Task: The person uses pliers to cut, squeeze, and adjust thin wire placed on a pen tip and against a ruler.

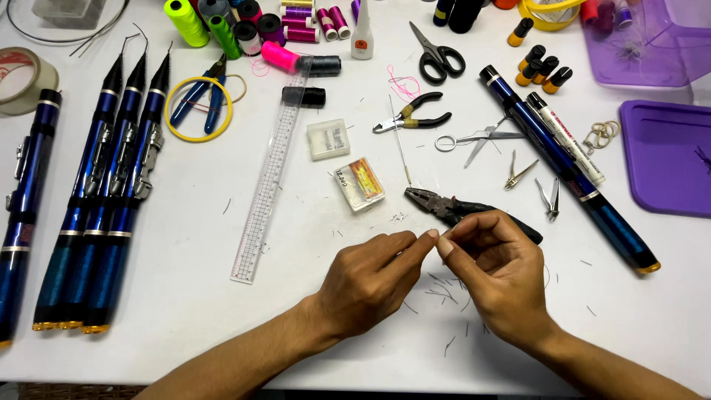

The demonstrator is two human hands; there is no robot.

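Both hands meet low over the white worktop, fingertips almost touching; the left hand is pinched closed, thumb against forefinger, and the right hand is pinched the same way, the two pinches facing each other over something too small and thin to make out, perhaps a short bit of wire; short dark wire clippings lie scattered on the worktop under and between the hands; just beyond the right hand's knuckles lie combination pliers with black handles, the handles partly hidden behind the fingers, the jaws pointing left; a thin straight metal rod runs from the plier jaws away toward the far side; just left of the jaws sits a small clear plastic box with an orange insert, and beyond it a second small clear box; a long clear ruler lies farther left, running diagonally; three dark blue telescopic fishing rods lie side by side at the left, well apart from the hands; another blue rod lies diagonally to the right of the right hand, with a white marker pen beside it; black-handled scissors and spools of thread sit at the far edge.
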